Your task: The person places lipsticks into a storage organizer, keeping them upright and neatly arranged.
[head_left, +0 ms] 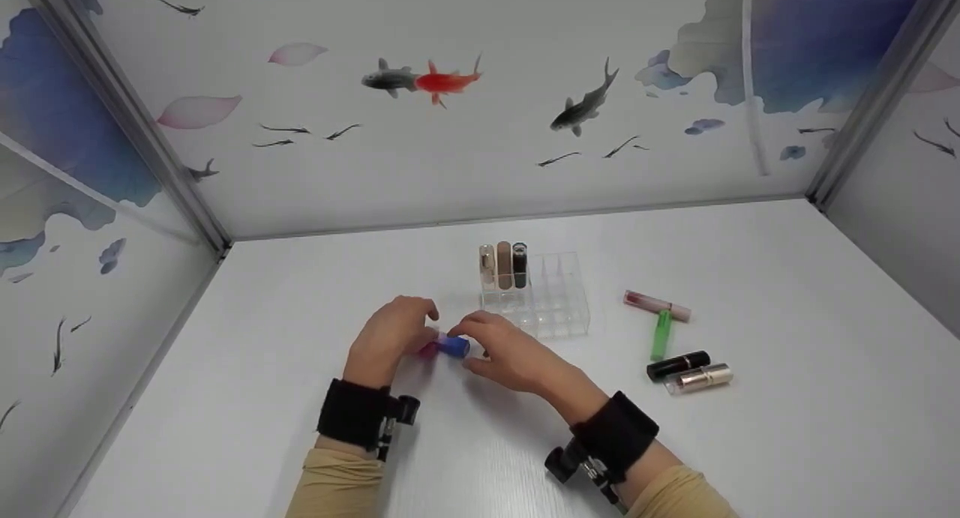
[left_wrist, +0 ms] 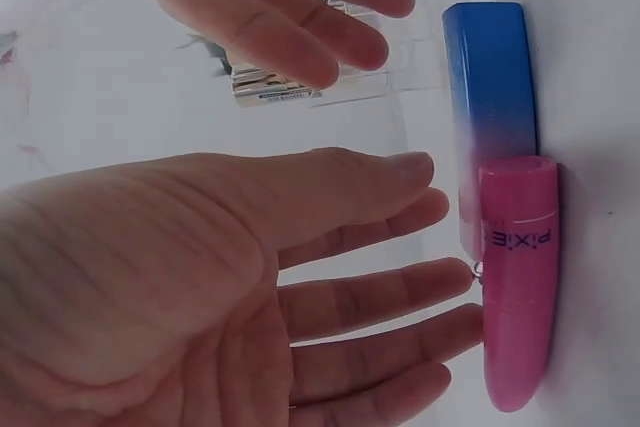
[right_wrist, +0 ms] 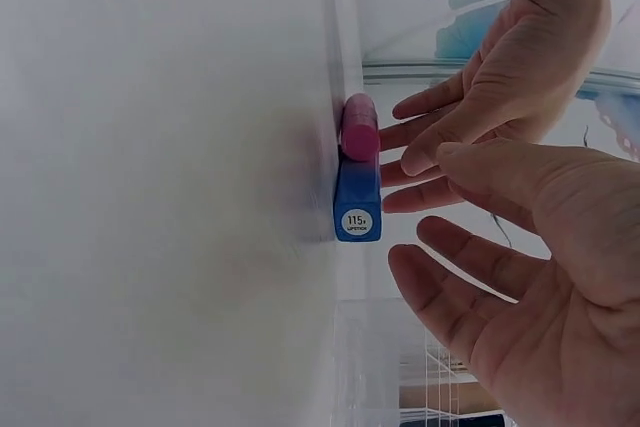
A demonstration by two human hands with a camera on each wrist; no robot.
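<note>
A blue lipstick tube (left_wrist: 492, 77), fading to pink at one end, lies on the white table beside a glossy pink tube (left_wrist: 522, 297) with dark lettering. The two overlap in the left wrist view. My left hand (head_left: 386, 334) is at the pink tube, fingers fairly straight and fingertips right at its side. Close to the blue tube, my right hand (head_left: 517, 353) hovers with its fingers loosely bent and apart from the thumb. Neither hand grips anything. A round label marks the blue tube's end (right_wrist: 357, 222) in the right wrist view.
Behind my right hand stands a clear compartment organizer (head_left: 559, 308), with a gold-clear tube (head_left: 487, 259), a brown tube (head_left: 504, 259) and a black tube (head_left: 520, 259) upright in its back-left slots. Rightward lie a pinkish tube (head_left: 645, 303), green tube (head_left: 661, 336), black tube (head_left: 675, 366) and gold lipstick (head_left: 705, 378).
</note>
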